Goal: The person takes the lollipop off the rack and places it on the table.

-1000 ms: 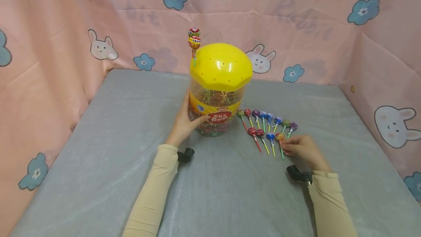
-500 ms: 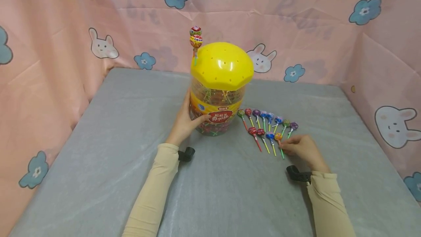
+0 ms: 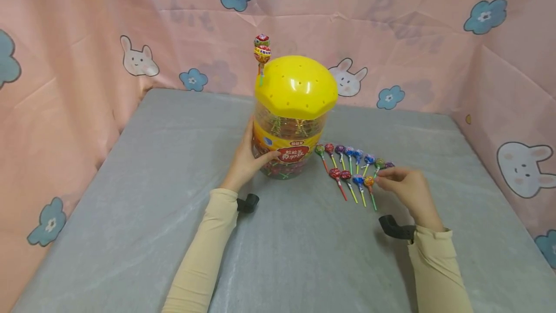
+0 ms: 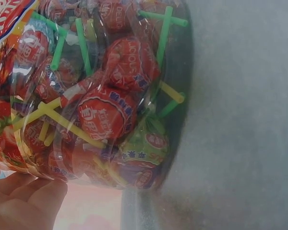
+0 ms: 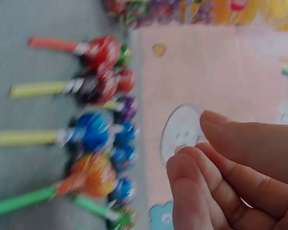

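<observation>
My left hand [image 3: 244, 165] grips the side of a clear plastic jar [image 3: 299, 129] with a yellow domed lid [image 3: 299, 83]. In the left wrist view, wrapped lollipops [image 4: 108, 112] with green and yellow sticks fill the jar's lower part. On the table beside it, several lollipops lie in two rows, with an orange lollipop [image 3: 369, 181] at the right end of the nearer row. My right hand [image 3: 410, 194] hovers just right of that one, fingers loosely bent. Between its thumb and fingers the right wrist view shows a gap and no lollipop.
Two lollipops [image 3: 262, 52] stand upright at the left edge of the lid, which has small holes. A grey cloth covers the table [image 3: 304, 255]. Pink printed curtains [image 3: 182, 28] enclose its back and sides.
My right hand has let go of the orange lollipop, which now lies in the nearer row, and has moved slightly up and right. The left hand keeps its grip on the jar.
</observation>
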`<action>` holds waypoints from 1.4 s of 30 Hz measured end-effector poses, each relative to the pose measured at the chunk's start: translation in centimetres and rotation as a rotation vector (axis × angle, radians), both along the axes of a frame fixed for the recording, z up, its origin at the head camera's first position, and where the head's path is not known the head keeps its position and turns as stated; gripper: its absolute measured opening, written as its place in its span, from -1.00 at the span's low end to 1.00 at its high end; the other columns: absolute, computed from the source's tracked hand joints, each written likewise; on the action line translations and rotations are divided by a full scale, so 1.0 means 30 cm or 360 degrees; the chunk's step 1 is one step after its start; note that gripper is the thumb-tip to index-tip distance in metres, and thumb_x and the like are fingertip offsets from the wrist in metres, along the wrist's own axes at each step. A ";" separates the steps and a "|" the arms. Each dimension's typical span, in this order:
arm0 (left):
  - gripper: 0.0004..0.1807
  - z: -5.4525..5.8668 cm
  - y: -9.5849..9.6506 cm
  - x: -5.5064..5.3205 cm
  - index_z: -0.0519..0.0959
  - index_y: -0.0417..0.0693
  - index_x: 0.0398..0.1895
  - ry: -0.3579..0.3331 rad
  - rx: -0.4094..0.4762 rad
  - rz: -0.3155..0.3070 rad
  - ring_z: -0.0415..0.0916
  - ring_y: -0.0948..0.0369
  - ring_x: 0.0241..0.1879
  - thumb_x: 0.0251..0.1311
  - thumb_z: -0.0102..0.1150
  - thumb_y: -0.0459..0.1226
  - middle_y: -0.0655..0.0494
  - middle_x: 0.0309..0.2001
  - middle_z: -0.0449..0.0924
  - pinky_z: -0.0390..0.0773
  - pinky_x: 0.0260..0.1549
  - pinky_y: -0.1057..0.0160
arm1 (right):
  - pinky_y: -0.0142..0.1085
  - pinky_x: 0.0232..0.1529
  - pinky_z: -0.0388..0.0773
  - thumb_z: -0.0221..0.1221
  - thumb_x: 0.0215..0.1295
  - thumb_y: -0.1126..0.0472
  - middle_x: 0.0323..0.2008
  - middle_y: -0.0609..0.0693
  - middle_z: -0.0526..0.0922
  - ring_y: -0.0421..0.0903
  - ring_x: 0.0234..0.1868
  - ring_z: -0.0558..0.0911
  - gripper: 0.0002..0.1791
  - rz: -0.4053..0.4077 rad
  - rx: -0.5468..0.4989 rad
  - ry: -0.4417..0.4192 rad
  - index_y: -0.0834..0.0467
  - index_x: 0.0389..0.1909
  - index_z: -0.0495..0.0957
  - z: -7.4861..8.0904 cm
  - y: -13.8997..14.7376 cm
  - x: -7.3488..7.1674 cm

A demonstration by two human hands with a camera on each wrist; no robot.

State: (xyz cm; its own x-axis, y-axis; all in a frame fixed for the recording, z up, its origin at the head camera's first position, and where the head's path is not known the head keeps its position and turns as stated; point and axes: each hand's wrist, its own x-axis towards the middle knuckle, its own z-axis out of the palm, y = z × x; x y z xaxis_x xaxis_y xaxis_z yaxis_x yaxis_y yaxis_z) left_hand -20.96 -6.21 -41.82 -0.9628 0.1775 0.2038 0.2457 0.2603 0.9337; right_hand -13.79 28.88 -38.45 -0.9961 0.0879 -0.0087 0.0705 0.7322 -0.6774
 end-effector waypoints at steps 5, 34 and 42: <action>0.14 -0.004 0.000 -0.004 -0.31 0.18 0.52 0.0008 0.0004 0.0002 -0.04 0.11 0.41 0.09 0.34 -0.06 0.11 0.48 -0.11 0.06 0.33 -0.04 | -0.38 -0.29 0.48 0.25 0.24 0.05 -0.21 0.10 0.68 -0.32 -0.31 0.55 -0.57 -0.0007 -0.0110 0.0091 0.33 -0.07 0.61 0.057 -0.057 -0.002; 0.11 -0.002 -0.004 -0.004 -0.28 0.17 0.52 0.0008 0.0073 -0.0015 0.00 0.08 0.40 0.10 0.33 -0.14 0.09 0.46 -0.05 0.07 0.32 -0.05 | -0.34 -0.10 0.59 0.33 0.12 0.32 -0.29 0.10 0.68 -0.13 -0.25 0.66 -0.74 0.0474 -0.0679 0.0804 0.34 -0.17 0.64 0.462 -0.567 -0.110; 0.13 -0.003 -0.004 -0.005 -0.29 0.15 0.52 0.0004 0.0017 -0.0020 -0.03 0.08 0.41 0.08 0.33 -0.05 0.12 0.48 -0.12 0.07 0.32 -0.06 | -0.36 -0.10 0.58 0.32 0.12 0.37 -0.26 0.16 0.68 -0.10 -0.25 0.66 -0.74 0.0526 -0.0603 0.0977 0.39 -0.17 0.63 0.498 -0.682 -0.188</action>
